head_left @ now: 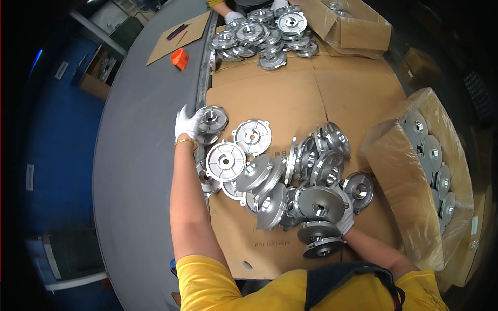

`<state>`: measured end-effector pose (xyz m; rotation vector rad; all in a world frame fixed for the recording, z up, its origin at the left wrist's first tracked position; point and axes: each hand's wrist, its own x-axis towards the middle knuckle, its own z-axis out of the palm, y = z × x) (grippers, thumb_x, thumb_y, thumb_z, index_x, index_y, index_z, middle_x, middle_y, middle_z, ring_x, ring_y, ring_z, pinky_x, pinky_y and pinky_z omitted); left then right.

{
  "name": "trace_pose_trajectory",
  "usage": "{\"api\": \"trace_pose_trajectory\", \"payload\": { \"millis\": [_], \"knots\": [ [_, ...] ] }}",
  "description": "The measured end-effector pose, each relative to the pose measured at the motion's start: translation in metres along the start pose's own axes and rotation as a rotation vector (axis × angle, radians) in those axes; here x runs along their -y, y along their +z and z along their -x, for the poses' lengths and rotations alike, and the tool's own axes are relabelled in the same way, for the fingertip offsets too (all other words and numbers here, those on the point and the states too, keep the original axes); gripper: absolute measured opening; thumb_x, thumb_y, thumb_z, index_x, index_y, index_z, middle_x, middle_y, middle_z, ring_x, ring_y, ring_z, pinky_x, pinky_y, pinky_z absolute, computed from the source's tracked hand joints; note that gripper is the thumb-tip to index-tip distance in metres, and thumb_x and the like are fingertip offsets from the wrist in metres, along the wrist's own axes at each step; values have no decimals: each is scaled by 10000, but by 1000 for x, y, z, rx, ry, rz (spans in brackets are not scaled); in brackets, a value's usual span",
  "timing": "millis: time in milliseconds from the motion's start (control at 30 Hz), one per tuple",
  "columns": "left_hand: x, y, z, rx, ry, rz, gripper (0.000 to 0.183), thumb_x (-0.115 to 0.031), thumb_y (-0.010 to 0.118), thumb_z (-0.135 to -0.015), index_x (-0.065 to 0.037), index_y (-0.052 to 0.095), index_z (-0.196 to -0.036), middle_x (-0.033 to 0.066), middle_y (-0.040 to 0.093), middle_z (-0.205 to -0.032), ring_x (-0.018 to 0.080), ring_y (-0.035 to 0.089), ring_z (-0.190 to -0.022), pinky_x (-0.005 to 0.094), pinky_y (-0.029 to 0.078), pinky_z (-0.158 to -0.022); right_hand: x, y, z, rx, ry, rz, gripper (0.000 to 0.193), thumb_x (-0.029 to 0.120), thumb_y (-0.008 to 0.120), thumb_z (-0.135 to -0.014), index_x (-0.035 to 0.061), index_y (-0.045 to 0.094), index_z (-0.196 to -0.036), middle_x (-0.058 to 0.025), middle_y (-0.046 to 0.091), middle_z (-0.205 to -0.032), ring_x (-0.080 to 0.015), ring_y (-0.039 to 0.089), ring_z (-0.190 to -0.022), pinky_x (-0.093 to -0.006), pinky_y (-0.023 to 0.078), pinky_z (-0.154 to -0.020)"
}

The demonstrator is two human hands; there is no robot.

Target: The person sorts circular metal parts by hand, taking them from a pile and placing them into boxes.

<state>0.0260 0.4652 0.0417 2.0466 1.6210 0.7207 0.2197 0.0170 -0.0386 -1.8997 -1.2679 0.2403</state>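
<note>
My left hand, in a white glove, is at the left edge of the cardboard with its fingers against the rim of a round cast metal end cover. Another cover lies partly under that one. On the right, my gloved right hand grips the side of a grey metal end cover that stands tilted; some fingers are hidden behind it. Between my hands lies a loose heap of such covers, some flat with ribs up, like the pale cover, others leaning on edge. Two covers sit just below my right hand.
An open lined carton holding metal covers stands at right, another carton far right. Across the cardboard, a co-worker's gloved hands are by a second heap. An orange holder stands on the grey table.
</note>
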Motion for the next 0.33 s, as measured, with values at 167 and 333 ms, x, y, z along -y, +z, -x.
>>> {"api": "trace_pose_trajectory", "payload": {
  "millis": [167, 333],
  "knots": [
    [57, 45, -13, 82, -315, 447, 604, -248, 723, -797, -30, 479, -1305, 153, 584, -1218, 235, 572, -1087, 339, 459, -914, -9, 4, 4, 8, -51, 70, 374, 176, 626, -756, 3, 589, -1086, -137, 596, -998, -288, 594, -807, -373, 480, -692],
    [67, 43, 13, 203, -279, 244, 506, -259, 721, -770, -13, 582, -1190, 125, 650, -1083, 187, 596, -977, 295, 446, -880, -20, 5, 8, 108, 23, -22, 417, 184, 649, -745, 37, 588, -1130, -161, 592, -1121, -306, 604, -895, -375, 484, -754]
  ]
}}
